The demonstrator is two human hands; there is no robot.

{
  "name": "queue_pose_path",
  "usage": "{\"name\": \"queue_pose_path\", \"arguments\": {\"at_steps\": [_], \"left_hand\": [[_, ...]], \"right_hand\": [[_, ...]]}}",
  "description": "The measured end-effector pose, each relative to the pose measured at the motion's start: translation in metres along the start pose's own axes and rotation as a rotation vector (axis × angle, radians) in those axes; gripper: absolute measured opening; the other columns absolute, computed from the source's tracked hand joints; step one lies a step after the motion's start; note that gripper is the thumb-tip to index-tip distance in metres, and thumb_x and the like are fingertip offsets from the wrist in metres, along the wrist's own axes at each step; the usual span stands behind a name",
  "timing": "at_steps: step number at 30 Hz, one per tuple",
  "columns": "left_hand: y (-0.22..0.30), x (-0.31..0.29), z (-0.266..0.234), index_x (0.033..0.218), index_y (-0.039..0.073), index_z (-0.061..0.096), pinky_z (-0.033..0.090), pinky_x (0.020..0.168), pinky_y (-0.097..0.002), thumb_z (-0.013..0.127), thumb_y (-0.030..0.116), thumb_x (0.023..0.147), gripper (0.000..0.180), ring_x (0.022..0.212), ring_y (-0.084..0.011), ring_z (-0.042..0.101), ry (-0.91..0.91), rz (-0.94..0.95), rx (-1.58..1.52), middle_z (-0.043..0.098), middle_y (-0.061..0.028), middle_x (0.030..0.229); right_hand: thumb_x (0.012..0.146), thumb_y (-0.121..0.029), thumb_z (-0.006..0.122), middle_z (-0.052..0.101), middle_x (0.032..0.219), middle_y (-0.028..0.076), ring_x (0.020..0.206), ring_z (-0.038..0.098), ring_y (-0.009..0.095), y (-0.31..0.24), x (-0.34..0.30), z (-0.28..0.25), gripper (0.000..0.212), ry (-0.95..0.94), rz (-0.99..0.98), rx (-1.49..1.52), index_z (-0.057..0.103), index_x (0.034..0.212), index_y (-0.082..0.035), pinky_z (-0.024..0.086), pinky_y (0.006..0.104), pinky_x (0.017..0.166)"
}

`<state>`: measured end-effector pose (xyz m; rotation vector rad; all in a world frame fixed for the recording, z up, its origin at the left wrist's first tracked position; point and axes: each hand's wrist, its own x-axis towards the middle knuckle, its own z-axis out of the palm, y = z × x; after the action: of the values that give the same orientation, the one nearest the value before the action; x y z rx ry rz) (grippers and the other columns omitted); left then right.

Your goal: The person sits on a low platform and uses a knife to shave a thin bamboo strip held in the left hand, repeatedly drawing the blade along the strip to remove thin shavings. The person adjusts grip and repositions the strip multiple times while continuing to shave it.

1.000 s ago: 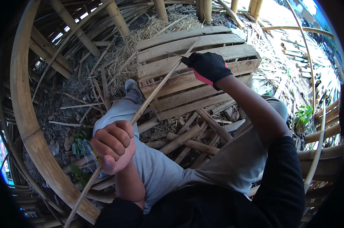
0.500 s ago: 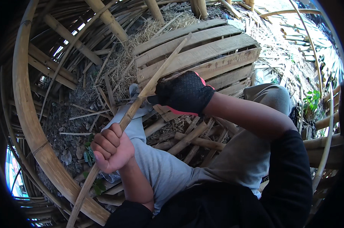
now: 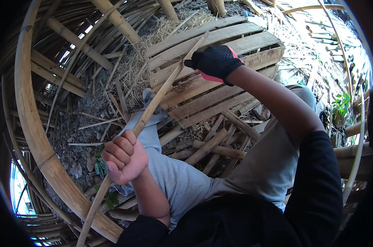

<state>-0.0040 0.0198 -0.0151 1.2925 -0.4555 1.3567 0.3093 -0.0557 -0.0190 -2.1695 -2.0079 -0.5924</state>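
- Plainly, a thick curved bamboo pole (image 3: 34, 136) bends through nine o'clock, at the far left.
- At eight o'clock, the bare left hand (image 3: 126, 158) is closed in a fist, its fingers wrapped firmly around a long bamboo strip (image 3: 155, 101).
- Straw (image 3: 133, 78) lies loose on the ground at ten o'clock.
- The strip slants from between seven and eight o'clock up to twelve, in one piece, its upper end pale and narrow over the crate. The work on it looks under way: it is slim already, but a joint shows above the fist. How much is left to do on it cannot be told.
- Cut bamboo pieces (image 3: 211, 144) lie crossed at four o'clock.
- At one o'clock, the right hand (image 3: 215, 62) wears a black and pink glove (image 3: 228, 68). Its fingers are curled closed at the strip's upper part; what they grip is too small to tell.
- Behind that hand, also at one o'clock, stands the slatted wooden crate (image 3: 252, 61).
- A leafy plant (image 3: 341, 105) grows at three o'clock.
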Motion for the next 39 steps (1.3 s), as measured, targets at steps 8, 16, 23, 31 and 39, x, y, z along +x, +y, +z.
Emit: {"name": "queue_pose_path", "arguments": {"at_steps": [8, 16, 23, 31, 39], "left_hand": [[-0.002, -0.002, 0.010, 0.051, 0.018, 0.026, 0.020, 0.053, -0.0306, 0.062, 0.027, 0.097, 0.059, 0.042, -0.0090, 0.019, -0.168, -0.021, 0.063, 0.023, 0.0072, 0.044], [0.001, -0.001, 0.020, 0.049, 0.021, 0.024, 0.018, 0.053, -0.0283, 0.063, 0.026, 0.094, 0.060, 0.041, -0.0074, 0.016, -0.200, -0.002, 0.056, 0.023, 0.0092, 0.041], [0.004, -0.001, 0.018, 0.047, 0.017, 0.027, 0.020, 0.051, -0.0290, 0.065, 0.025, 0.095, 0.061, 0.038, -0.0091, 0.019, -0.233, -0.009, 0.067, 0.023, 0.0070, 0.041], [0.008, 0.001, 0.021, 0.046, 0.015, 0.029, 0.021, 0.049, -0.0292, 0.065, 0.023, 0.094, 0.060, 0.037, -0.0102, 0.021, -0.257, -0.026, 0.039, 0.023, 0.0060, 0.041], [0.003, -0.003, 0.016, 0.052, 0.018, 0.028, 0.021, 0.052, -0.0292, 0.061, 0.026, 0.098, 0.058, 0.041, -0.0091, 0.021, -0.141, 0.015, 0.068, 0.024, 0.0074, 0.044]], "right_hand": [[0.101, -0.032, 0.056, 0.072, 0.095, 0.003, 0.079, 0.073, 0.028, -0.033, -0.013, -0.028, 0.025, 0.000, -0.116, 0.298, 0.075, 0.119, -0.031, 0.058, 0.0426, 0.067], [0.100, -0.028, 0.054, 0.075, 0.091, 0.011, 0.081, 0.075, 0.031, -0.040, -0.020, -0.021, 0.027, 0.149, -0.214, 0.275, 0.074, 0.117, -0.020, 0.060, 0.0444, 0.071], [0.094, -0.042, 0.068, 0.072, 0.082, 0.012, 0.075, 0.072, 0.033, -0.053, -0.017, -0.037, 0.027, 0.064, -0.038, 0.404, 0.075, 0.099, -0.017, 0.057, 0.0455, 0.068], [0.103, -0.033, 0.054, 0.074, 0.106, 0.010, 0.086, 0.073, 0.033, -0.001, -0.008, -0.012, 0.029, -0.083, -0.069, 0.156, 0.071, 0.125, -0.026, 0.059, 0.0442, 0.076], [0.107, -0.031, 0.046, 0.076, 0.107, 0.011, 0.097, 0.074, 0.033, 0.019, -0.005, -0.003, 0.033, -0.172, 0.137, 0.142, 0.071, 0.128, -0.027, 0.059, 0.0452, 0.084]]}}
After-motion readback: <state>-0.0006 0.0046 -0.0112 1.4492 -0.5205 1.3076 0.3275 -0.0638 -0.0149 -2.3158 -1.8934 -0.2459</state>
